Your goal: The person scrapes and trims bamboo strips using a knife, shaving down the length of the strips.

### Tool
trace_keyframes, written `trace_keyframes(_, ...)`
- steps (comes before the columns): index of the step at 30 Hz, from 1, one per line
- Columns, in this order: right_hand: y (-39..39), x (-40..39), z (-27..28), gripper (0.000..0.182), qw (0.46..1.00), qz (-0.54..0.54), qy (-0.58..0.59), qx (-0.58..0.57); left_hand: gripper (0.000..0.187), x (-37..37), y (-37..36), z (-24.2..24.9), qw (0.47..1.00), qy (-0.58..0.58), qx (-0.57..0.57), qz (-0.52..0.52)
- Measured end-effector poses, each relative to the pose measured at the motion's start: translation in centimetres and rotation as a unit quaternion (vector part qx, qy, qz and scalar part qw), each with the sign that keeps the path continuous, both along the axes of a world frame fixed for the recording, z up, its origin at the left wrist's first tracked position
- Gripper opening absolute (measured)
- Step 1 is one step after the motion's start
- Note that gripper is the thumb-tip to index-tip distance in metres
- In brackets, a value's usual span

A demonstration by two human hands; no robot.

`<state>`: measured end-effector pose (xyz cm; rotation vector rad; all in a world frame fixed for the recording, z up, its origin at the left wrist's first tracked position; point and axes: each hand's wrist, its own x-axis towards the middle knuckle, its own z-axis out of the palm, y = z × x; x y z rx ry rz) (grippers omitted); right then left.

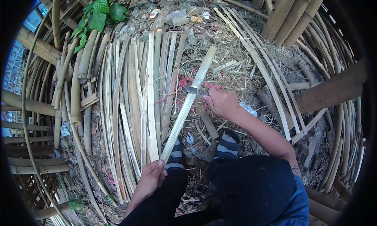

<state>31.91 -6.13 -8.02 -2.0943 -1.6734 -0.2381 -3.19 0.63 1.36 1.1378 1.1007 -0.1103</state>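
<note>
A pale bamboo strip [182, 115] slants up and away from my left hand [154, 173], whose fingers are closed round its near end close to my knee. My right hand [222, 101] grips a knife by its handle. The knife's dark blade [191, 90] lies across the upper part of the strip, touching it. Pink string [183, 83] lies on the ground behind the blade. Below the strip are my sandals [227, 144], one on each foot.
Many split bamboo strips [151, 96] lie side by side on the left. Dry shavings [231, 49] cover the ground ahead. Long curved strips [261, 65] lie to the right. Thick bamboo poles [330, 93] and a green leafy plant [100, 8] stand around the edges.
</note>
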Motion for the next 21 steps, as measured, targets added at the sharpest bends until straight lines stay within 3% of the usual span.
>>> trace_keyframes(14,1.5,4.0,-0.5,0.033,0.993,0.047,-0.09,0.068,0.047,0.4,-0.1,-0.1,1.0,-0.013,0.022,0.007)
trace_keyframes(16,1.8,6.9,-0.5,0.038,0.977,-0.2,0.061,-0.032,0.047,-0.4,-0.1,0.1,0.999,0.012,-0.016,0.034)
trace_keyframes(19,-0.2,9.7,0.8,0.042,0.992,-0.119,-0.036,0.032,0.047,-1.3,-0.2,-0.2,1.0,0.025,-0.003,0.017)
trace_keyframes(21,0.1,7.2,1.2,0.042,0.989,-0.15,-0.006,0.003,0.047,-1.5,-0.3,0.0,0.999,0.025,-0.021,0.021)
